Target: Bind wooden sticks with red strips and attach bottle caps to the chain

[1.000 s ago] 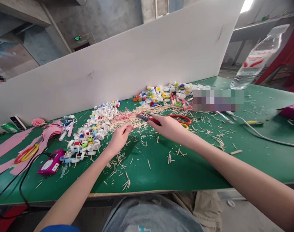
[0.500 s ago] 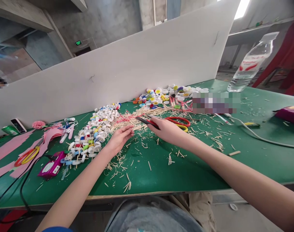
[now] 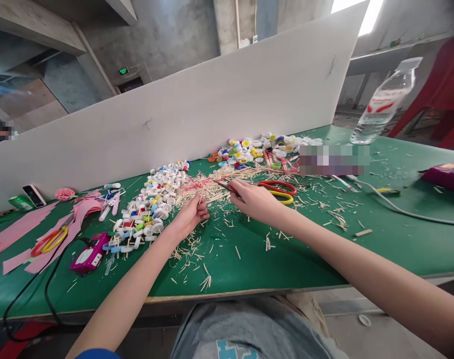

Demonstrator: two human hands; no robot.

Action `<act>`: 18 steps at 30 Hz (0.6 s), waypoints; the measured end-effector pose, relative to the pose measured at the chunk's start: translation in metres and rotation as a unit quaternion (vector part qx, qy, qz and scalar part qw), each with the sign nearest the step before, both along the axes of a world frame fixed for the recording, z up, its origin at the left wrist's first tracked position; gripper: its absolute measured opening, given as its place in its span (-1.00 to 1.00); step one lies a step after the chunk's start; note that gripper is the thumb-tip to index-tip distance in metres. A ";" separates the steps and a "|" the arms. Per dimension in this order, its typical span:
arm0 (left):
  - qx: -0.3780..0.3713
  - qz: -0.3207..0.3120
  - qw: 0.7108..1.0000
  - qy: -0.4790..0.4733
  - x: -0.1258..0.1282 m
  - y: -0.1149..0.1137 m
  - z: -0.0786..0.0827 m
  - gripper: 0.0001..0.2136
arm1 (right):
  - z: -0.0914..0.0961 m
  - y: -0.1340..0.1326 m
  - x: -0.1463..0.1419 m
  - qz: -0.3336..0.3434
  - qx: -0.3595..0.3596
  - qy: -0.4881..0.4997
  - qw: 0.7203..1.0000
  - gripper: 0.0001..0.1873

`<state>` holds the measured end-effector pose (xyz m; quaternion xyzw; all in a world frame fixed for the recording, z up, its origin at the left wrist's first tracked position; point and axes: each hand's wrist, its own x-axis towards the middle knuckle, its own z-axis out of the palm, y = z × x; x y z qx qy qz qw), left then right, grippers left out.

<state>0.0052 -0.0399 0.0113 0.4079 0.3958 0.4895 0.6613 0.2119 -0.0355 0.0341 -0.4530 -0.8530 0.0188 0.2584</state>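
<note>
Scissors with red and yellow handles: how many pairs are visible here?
2: one pair in the right hand, another pair on the pink paper at far left. The blurred patch may hide more.

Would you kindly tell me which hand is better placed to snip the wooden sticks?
Probably the right hand: it holds the red-handled scissors, while the left hand pinches a wooden stick.

The scissors (image 3: 277, 191) have red and yellow looped handles and lie over a green workbench top (image 3: 271, 264) flecked with pale wooden splinters (image 3: 212, 194). Left of them, a pink string (image 3: 202, 183) crosses the splinters, white bottle caps (image 3: 148, 214) mingle with blue, yellow and red ones, and farther left lie pink paper strips (image 3: 77, 219) and a magenta device (image 3: 88, 257)
</note>
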 end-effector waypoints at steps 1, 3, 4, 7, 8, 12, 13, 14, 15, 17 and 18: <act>0.003 -0.005 1.000 0.001 0.001 -0.002 0.002 -0.63 | 0.000 0.000 -0.003 -0.005 -0.004 0.001 1.000 -0.77; 0.020 -0.009 1.000 0.002 0.002 -0.006 0.007 -0.64 | 0.002 -0.001 -0.010 -0.010 -0.007 0.004 1.000 -0.76; 0.043 -0.009 0.999 0.002 0.004 -0.007 0.008 -0.66 | 0.003 -0.001 -0.014 -0.008 -0.006 0.003 1.000 -0.76; 0.090 -0.014 0.996 -0.004 0.007 -0.009 0.010 -0.70 | 0.007 -0.001 -0.024 0.000 -0.007 0.007 1.000 -0.78; 0.104 -0.009 0.994 -0.012 0.009 -0.008 0.010 -0.71 | 0.010 -0.001 -0.027 -0.002 -0.010 0.011 1.000 -0.78; 0.136 0.011 0.990 -0.024 0.011 0.000 0.007 -0.77 | 0.018 0.002 -0.039 -0.012 -0.012 0.022 1.000 -0.78; 0.135 0.016 0.990 -0.023 0.011 0.002 0.006 -0.79 | 0.019 0.003 -0.042 -0.010 -0.007 0.021 1.000 -0.77; 0.130 0.023 0.991 -0.021 0.011 0.004 0.006 -0.82 | 0.020 0.004 -0.045 -0.008 -0.001 0.018 1.000 -0.75; 0.123 0.032 0.992 -0.022 0.011 0.006 0.005 -0.85 | 0.019 0.005 -0.047 -0.008 0.007 0.012 1.000 -0.74; 0.106 0.057 0.992 -0.022 0.010 0.011 0.004 -0.90 | 0.015 0.007 -0.051 -0.018 0.028 -0.009 0.999 -0.72; 0.096 0.069 0.993 -0.021 0.010 0.013 0.003 -0.91 | 0.012 0.008 -0.053 -0.026 0.040 -0.023 0.999 -0.71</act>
